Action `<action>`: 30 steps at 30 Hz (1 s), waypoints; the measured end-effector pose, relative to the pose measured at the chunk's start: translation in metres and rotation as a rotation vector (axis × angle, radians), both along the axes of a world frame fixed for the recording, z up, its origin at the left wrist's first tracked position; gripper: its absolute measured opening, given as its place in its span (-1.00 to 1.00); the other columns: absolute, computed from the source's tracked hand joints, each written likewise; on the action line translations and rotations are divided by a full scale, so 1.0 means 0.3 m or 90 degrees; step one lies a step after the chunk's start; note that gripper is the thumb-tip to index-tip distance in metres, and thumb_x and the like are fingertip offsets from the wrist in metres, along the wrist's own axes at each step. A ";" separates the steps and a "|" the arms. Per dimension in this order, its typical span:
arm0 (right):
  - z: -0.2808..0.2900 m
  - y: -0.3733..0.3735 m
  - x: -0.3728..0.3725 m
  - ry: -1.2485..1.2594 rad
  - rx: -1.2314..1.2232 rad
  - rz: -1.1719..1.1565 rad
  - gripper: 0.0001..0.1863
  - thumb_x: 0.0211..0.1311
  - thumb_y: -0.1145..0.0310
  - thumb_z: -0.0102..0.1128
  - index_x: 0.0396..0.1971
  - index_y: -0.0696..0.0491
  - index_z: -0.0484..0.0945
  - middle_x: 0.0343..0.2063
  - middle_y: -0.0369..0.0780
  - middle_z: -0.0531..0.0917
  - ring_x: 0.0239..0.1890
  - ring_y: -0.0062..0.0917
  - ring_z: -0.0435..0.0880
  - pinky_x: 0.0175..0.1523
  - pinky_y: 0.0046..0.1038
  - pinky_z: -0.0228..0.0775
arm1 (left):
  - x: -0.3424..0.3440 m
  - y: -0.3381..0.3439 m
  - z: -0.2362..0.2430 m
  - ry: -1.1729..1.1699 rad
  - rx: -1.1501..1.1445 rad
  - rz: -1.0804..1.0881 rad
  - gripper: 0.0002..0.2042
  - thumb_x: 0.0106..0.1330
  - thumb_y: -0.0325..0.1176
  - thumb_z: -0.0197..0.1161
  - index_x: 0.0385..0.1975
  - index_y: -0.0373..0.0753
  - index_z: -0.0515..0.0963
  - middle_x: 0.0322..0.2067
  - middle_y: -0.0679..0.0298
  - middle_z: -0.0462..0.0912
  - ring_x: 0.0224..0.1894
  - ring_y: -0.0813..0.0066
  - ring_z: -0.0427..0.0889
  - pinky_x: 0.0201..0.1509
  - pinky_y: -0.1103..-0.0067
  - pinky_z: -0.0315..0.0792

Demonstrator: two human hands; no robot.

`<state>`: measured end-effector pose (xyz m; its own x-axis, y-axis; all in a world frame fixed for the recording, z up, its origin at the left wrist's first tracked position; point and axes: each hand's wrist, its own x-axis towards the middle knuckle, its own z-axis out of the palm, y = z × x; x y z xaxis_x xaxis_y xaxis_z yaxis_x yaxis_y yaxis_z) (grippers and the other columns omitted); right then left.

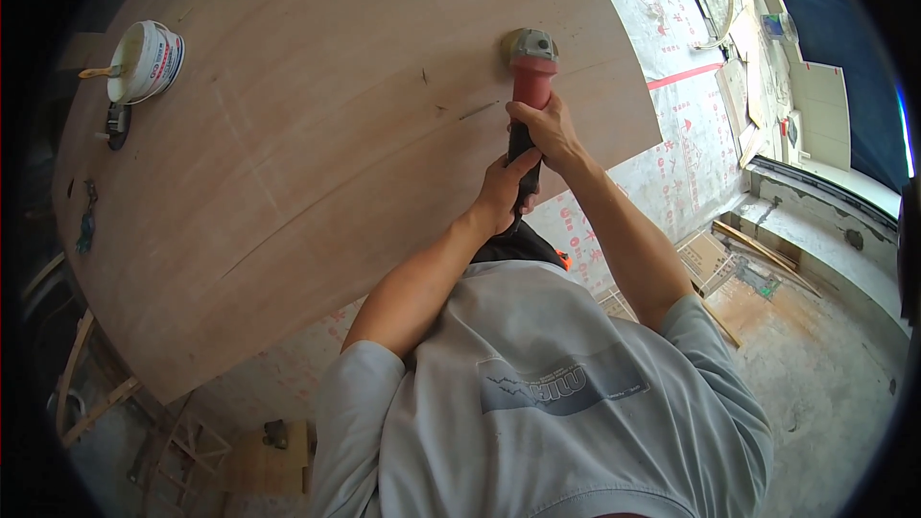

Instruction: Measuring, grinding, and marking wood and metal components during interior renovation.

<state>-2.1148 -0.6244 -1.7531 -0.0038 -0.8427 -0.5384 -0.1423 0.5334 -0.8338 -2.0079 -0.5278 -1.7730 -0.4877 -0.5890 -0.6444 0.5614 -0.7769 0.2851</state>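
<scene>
Grey shirt (537,326) nearest, both hands' (498,194) (554,129) fingers (523,165) clamp a grinder (533,82), brush (100,72) crossing bucket's (156,62) rim.

My right grip (550,125) wraps the body of a red-and-black power tool (532,86) with a silver-grey head (531,42); my left grip (500,194) holds its black handle (519,141). Under the tool spreads a broad brown wooden sheet (336,125). Well to the left sits a white plastic bucket (153,62) with a wooden-handled brush (97,72).
</scene>
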 end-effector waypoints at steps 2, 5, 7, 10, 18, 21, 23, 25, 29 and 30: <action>-0.007 -0.009 0.003 0.032 -0.006 0.020 -0.64 0.03 0.35 0.35 -0.23 0.20 0.46 -0.46 -0.22 0.58 -0.45 -0.52 0.56 -0.34 -0.42 0.46 | 0.005 -0.003 0.003 0.006 -0.004 0.010 -0.58 0.27 0.06 0.36 -0.19 -0.11 0.39 -0.56 0.25 0.50 -0.72 0.53 0.40 -0.68 0.60 0.22; -0.020 -0.003 -0.003 0.038 -0.012 0.024 -0.62 0.03 0.34 0.35 -0.21 0.21 0.46 -0.45 -0.21 0.58 -0.45 -0.52 0.56 -0.33 -0.42 0.46 | 0.005 0.000 0.010 0.011 0.011 0.002 -0.59 0.27 0.05 0.36 -0.19 -0.11 0.39 -0.55 0.26 0.50 -0.72 0.54 0.40 -0.68 0.60 0.22; -0.018 0.001 -0.006 0.031 -0.008 0.022 -0.62 0.03 0.34 0.35 -0.21 0.20 0.46 -0.45 -0.21 0.58 -0.45 -0.51 0.56 -0.34 -0.42 0.46 | 0.001 0.006 0.015 0.003 0.012 0.005 -0.59 0.28 0.05 0.35 -0.20 -0.11 0.39 -0.55 0.26 0.50 -0.73 0.54 0.39 -0.68 0.61 0.22; -0.007 0.002 0.002 0.023 -0.003 0.019 -0.63 0.03 0.34 0.35 -0.21 0.20 0.46 -0.45 -0.22 0.58 -0.45 -0.51 0.56 -0.34 -0.42 0.46 | 0.009 0.005 0.017 0.011 0.002 0.011 -0.60 0.29 0.05 0.35 -0.20 -0.11 0.39 -0.55 0.27 0.50 -0.72 0.54 0.39 -0.67 0.61 0.22; 0.002 0.013 0.001 0.010 0.014 0.001 -0.65 0.04 0.34 0.35 -0.24 0.20 0.46 -0.46 -0.21 0.59 -0.45 -0.52 0.58 -0.35 -0.43 0.47 | 0.015 0.007 0.025 0.017 0.001 -0.002 -0.61 0.30 0.04 0.34 -0.21 -0.12 0.40 -0.56 0.26 0.49 -0.72 0.54 0.39 -0.68 0.60 0.21; 0.040 0.019 0.020 -0.001 0.017 0.002 -0.65 0.05 0.34 0.34 -0.23 0.19 0.46 -0.46 -0.21 0.59 -0.45 -0.52 0.58 -0.35 -0.43 0.48 | 0.023 0.019 0.031 0.013 -0.004 0.008 -0.61 0.30 0.04 0.33 -0.21 -0.12 0.39 -0.56 0.26 0.49 -0.72 0.53 0.40 -0.68 0.60 0.21; 0.048 0.035 0.040 -0.001 -0.017 0.039 -0.63 0.04 0.33 0.35 -0.21 0.20 0.45 -0.45 -0.20 0.60 -0.43 -0.51 0.59 -0.31 -0.44 0.48 | 0.029 0.047 0.037 0.004 -0.005 0.014 -0.61 0.31 0.04 0.33 -0.21 -0.11 0.38 -0.56 0.25 0.49 -0.72 0.52 0.40 -0.68 0.61 0.21; 0.037 0.051 0.077 0.024 -0.040 0.069 -0.61 0.03 0.32 0.36 -0.20 0.20 0.45 -0.44 -0.20 0.60 -0.42 -0.51 0.60 -0.28 -0.44 0.48 | 0.045 0.076 0.040 0.006 -0.011 0.068 -0.61 0.31 0.05 0.33 -0.19 -0.09 0.37 -0.56 0.25 0.49 -0.72 0.52 0.40 -0.68 0.61 0.20; 0.005 0.074 0.146 0.058 -0.069 0.166 -0.55 0.03 0.29 0.37 -0.15 0.21 0.44 -0.41 -0.20 0.60 -0.38 -0.51 0.62 -0.22 -0.44 0.50 | 0.072 0.136 0.025 0.025 0.002 0.131 -0.60 0.32 0.05 0.32 -0.17 -0.07 0.35 -0.56 0.25 0.49 -0.72 0.52 0.39 -0.67 0.61 0.19; -0.005 0.079 0.157 0.090 -0.076 0.198 -0.58 0.07 0.31 0.35 -0.14 0.19 0.42 -0.41 -0.22 0.59 -0.39 -0.55 0.63 -0.24 -0.46 0.51 | 0.076 0.148 0.020 0.028 0.012 0.146 -0.60 0.31 0.06 0.33 -0.17 -0.07 0.35 -0.56 0.25 0.48 -0.72 0.52 0.39 -0.67 0.61 0.19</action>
<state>-2.0676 -0.6008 -1.7546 0.1952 -0.8723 -0.4483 -0.4001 0.3465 -0.8484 -1.9851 -0.4833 -1.7668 -0.3704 -0.6755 -0.6376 0.7349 -0.6329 0.2435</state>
